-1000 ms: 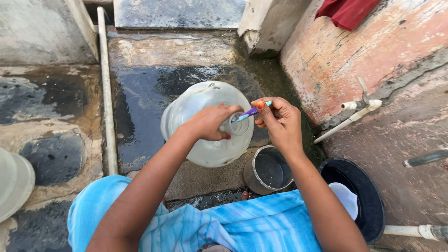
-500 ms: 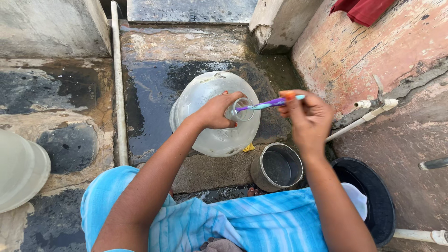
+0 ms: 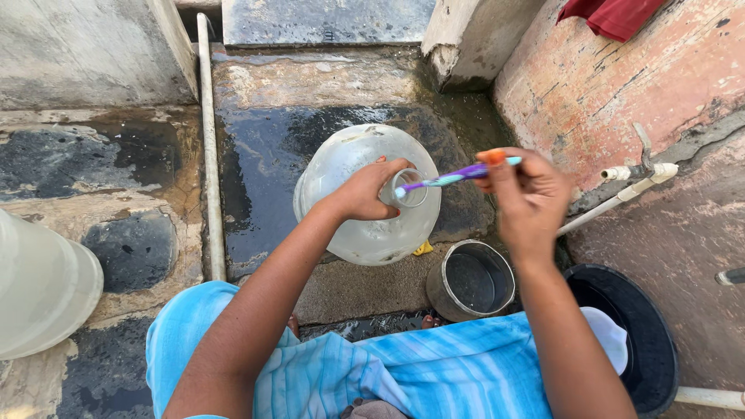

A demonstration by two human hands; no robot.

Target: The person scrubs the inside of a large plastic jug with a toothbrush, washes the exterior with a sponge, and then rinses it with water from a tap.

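Jug (image 3: 365, 202), big and clear, stands on the wet concrete at the centre of the head view, its neck pointing up at the camera. Left hand (image 3: 369, 188) curls tight around that neck. Right hand (image 3: 528, 198), at 3 o'clock from the jug, pinches a purple brush (image 3: 454, 178) by its orange-tipped end; the bristle end lies at the jug's mouth. A metal pot (image 3: 471, 281) sits at 5 o'clock from the jug, just beside it. A black tub (image 3: 632, 334) lies further toward 4 o'clock, holding something white. A white pipe (image 3: 208, 147) runs along the floor at 9 o'clock. Another pale jug (image 3: 43, 291) lies at the far left edge. Red cloth (image 3: 613, 14) hangs at 1 o'clock.
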